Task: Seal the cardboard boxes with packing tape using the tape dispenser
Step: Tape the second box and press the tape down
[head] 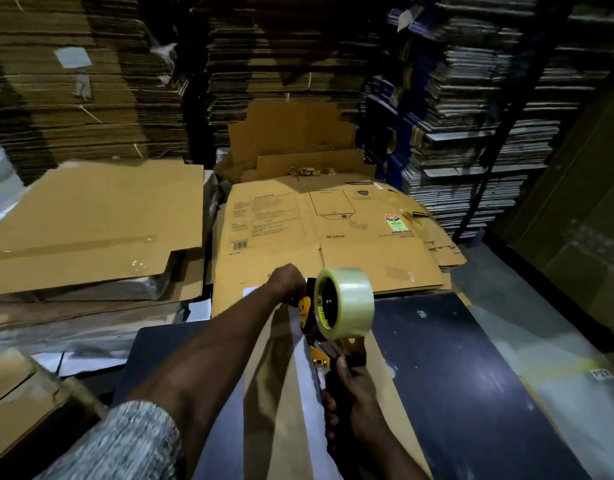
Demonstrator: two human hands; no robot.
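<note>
- The right hand (354, 407) gripped the handle of a tape dispenser (328, 320) carrying a clear tape roll (350, 299).
- The left hand (286, 280), fingers curled, pinched something at the dispenser's front; what, I could not tell.
- Under both lay a flattened cardboard box (281, 393) on a dark tabletop (454, 375).
- More flattened boxes (316, 230) were stacked behind.

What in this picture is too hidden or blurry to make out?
Head view only:
- Left hand: fingers hidden behind its own knuckles; what they touch is unclear.
- Tape dispenser: front end hidden by the tape roll.
- Printed cardboard sheet: text too small, apart from "25 Litres".
- Right hand: forearm cut by the bottom edge.
</note>
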